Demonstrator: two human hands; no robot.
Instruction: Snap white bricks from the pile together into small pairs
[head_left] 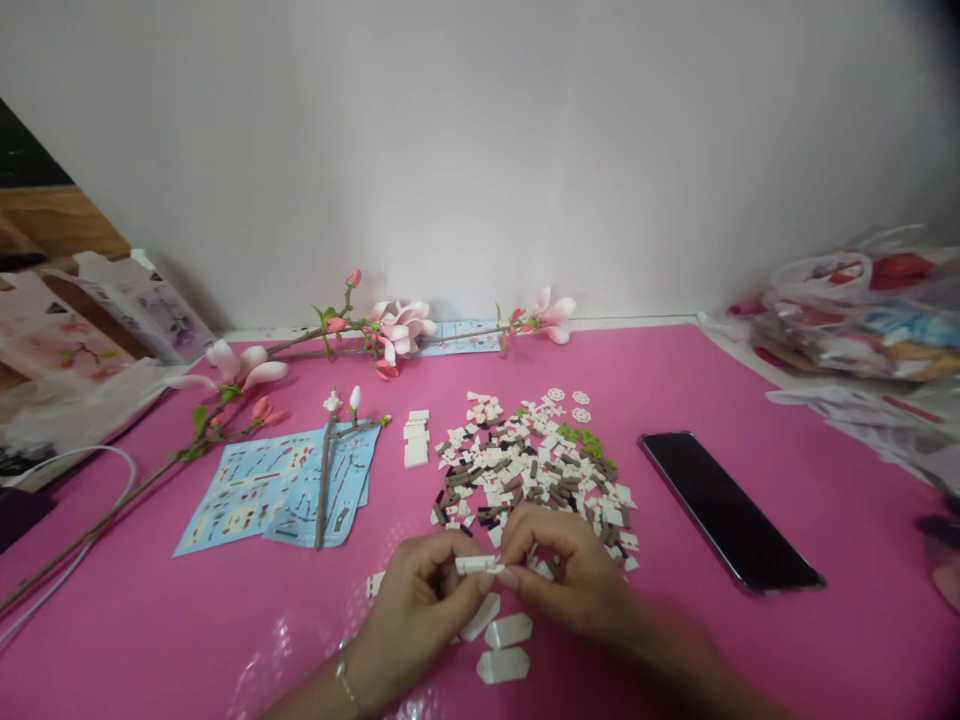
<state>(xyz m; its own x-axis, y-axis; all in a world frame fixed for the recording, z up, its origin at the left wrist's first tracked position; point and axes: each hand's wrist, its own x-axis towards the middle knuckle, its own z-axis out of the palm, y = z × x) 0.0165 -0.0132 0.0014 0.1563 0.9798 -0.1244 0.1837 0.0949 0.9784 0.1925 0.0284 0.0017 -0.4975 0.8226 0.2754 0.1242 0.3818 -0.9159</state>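
Note:
Just in front of the brick pile, both hands meet at a small white building-brick piece (pixel 474 565). My left hand (pixel 412 605) pinches its left part between thumb and fingers. At its right end, the thumb and fingertips of my right hand (pixel 566 570) are closed on a small white tip; whether that is a separate piece I cannot tell. Flat white pointed pieces (pixel 504 665) lie on the pink mat below the hands. Beyond them spreads a loose pile of white, brown, black and green bricks (pixel 517 470), partly hidden by my right hand.
White bricks (pixel 416 440) stand left of the pile. A brown branch model (pixel 324 490) lies across blue instruction sheets (pixel 225 500). Pink flower branches (pixel 397 330) stretch along the back and left. A dark phone (pixel 731 510) lies right; plastic bags (pixel 862 300) are farther right.

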